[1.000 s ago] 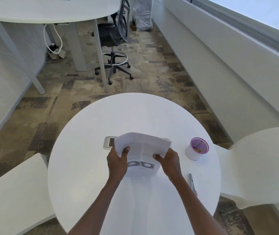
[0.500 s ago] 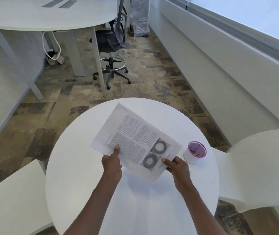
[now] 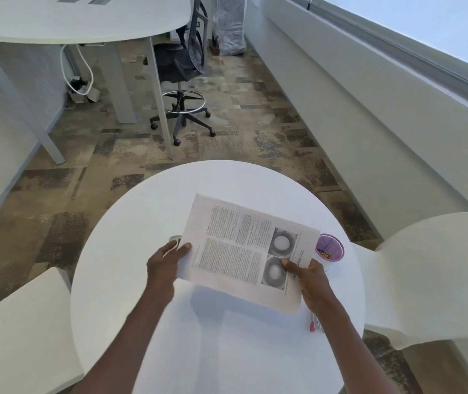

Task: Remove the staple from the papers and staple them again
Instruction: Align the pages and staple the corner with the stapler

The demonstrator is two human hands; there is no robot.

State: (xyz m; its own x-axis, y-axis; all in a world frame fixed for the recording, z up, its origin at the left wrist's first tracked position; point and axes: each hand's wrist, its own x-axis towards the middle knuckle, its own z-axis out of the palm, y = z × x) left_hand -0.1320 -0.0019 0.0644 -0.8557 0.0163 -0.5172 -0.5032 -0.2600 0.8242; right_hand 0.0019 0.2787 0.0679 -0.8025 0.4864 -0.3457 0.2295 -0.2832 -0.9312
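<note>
I hold a stack of printed papers (image 3: pixel 238 245) flat above the round white table (image 3: pixel 147 302), turned sideways, with text columns and two grey ring pictures facing up. My left hand (image 3: pixel 166 264) pinches the near left edge, thumb on top. My right hand (image 3: pixel 308 275) grips the near right corner by the ring pictures. A grey stapler (image 3: pixel 174 239) lies on the table just behind my left hand, mostly hidden by the papers. A pink-tipped tool (image 3: pixel 314 323) lies on the table beside my right wrist. No staple is visible.
A purple mesh cup (image 3: pixel 330 248) with small clips stands right of the papers. White chairs stand at the left (image 3: pixel 13 331) and right (image 3: pixel 432 268) of the table. A black office chair (image 3: pixel 181 72) and a large desk (image 3: pixel 79 18) are further back.
The papers were bent upright in both hands, then opened flat and turned. They now sit further right and closer to the cup, and the stapler's edge shows again.
</note>
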